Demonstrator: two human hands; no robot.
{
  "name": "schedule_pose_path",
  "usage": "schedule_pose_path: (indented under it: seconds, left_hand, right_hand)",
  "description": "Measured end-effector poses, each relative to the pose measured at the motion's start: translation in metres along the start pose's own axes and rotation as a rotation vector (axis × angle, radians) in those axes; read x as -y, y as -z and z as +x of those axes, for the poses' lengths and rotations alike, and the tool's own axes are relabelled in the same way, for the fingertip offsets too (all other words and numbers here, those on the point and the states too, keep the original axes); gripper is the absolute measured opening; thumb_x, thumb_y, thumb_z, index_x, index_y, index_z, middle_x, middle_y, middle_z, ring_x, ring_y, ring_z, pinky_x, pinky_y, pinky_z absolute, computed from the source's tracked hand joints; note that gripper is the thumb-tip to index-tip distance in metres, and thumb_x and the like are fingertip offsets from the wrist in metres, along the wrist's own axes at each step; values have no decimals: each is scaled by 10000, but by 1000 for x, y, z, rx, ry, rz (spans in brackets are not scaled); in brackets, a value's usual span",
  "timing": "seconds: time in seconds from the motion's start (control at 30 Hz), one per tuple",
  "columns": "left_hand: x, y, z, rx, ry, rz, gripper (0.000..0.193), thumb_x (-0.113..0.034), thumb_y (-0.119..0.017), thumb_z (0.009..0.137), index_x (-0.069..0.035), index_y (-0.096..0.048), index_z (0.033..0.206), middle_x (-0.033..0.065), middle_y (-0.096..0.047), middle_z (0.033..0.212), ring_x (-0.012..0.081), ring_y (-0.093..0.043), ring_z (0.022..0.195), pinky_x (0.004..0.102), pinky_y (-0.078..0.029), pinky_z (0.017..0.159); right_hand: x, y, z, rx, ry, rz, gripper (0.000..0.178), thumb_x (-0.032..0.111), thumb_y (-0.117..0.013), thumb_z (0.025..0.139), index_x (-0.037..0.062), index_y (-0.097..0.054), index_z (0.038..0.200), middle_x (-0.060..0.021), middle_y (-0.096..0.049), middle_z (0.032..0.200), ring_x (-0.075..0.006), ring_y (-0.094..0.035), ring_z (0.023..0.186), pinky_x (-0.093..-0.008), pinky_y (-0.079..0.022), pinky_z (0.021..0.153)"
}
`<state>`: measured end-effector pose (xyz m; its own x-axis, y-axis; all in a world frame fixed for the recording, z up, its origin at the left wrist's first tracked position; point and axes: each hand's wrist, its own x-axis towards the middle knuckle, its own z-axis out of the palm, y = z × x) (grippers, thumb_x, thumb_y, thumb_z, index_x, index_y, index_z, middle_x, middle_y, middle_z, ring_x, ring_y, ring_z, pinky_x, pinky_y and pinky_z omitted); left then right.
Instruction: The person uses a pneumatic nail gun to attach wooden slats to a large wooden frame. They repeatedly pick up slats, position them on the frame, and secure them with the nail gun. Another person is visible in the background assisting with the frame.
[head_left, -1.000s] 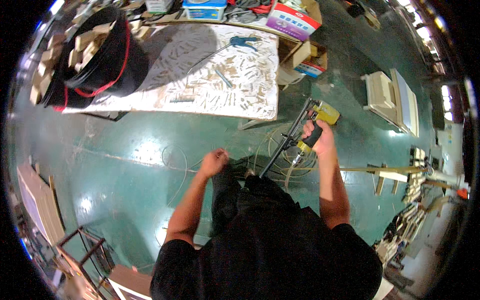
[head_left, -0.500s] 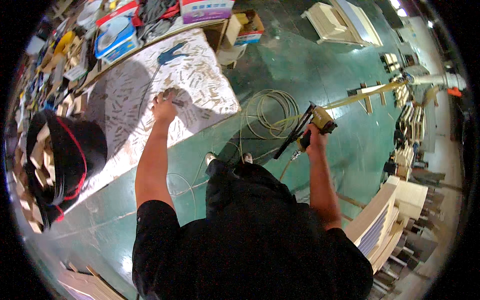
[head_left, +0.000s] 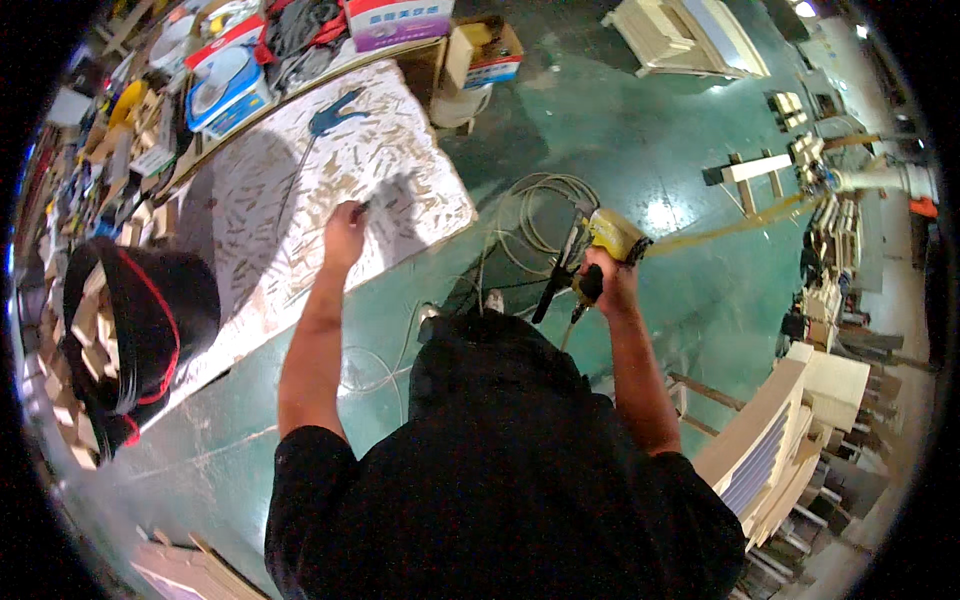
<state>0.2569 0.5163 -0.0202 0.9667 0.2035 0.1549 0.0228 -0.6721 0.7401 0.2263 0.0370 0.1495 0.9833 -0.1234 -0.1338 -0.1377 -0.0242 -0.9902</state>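
Drawn slightly toward the wearer since the earlier frame, the left hand (head_left: 345,236) is held over the near part of the worktable (head_left: 421,150), its fingers closed together around what seems to be a dark sliver (head_left: 363,206), too small to be identified. Over the same span the pneumatic nailer (head_left: 616,236) has been shifted inward, to the left. It is gripped firmly by its handle in the right hand (head_left: 612,281), above the floor (head_left: 620,130) and apart from the worktable. From the left hand, the nailer lies to the right, with a wide gap between. Its long black magazine (head_left: 550,291) is carried on the side facing the left hand, slanted from far right to near left.
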Motion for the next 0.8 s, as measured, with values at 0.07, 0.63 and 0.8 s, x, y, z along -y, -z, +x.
schedule_pose_path:
  seconds: [0.07,0.63,0.8]
  left_hand:
    - [-54,2,-20,32,185,-235,182,-88,-700,944,-21,-698,1113,124,-745,926,178,-678,793,344,-553,760]
    - [-412,43,-74,63,-78,-111,176,-104,-771,871,-56,-721,1033,108,-666,891,232,-681,718,347,-558,673]
    - [-445,16,-73,21,-73,-3,183,-156,-785,877,-52,-724,1015,115,-656,883,256,-679,721,367,-550,666]
  right_hand:
    - [-11,9,13,232,144,-115,123,99,-702,860,19,-635,925,-96,-656,816,-209,-654,694,-374,-553,681]
    - [-28,-66,71,755,-669,1070,733,522,-771,798,29,-580,1305,-108,-705,1038,-228,-717,816,-321,-613,627]
    - [-17,-61,64,840,-540,1040,570,589,-713,872,102,-648,1162,-91,-712,879,-210,-661,630,-334,-541,536]
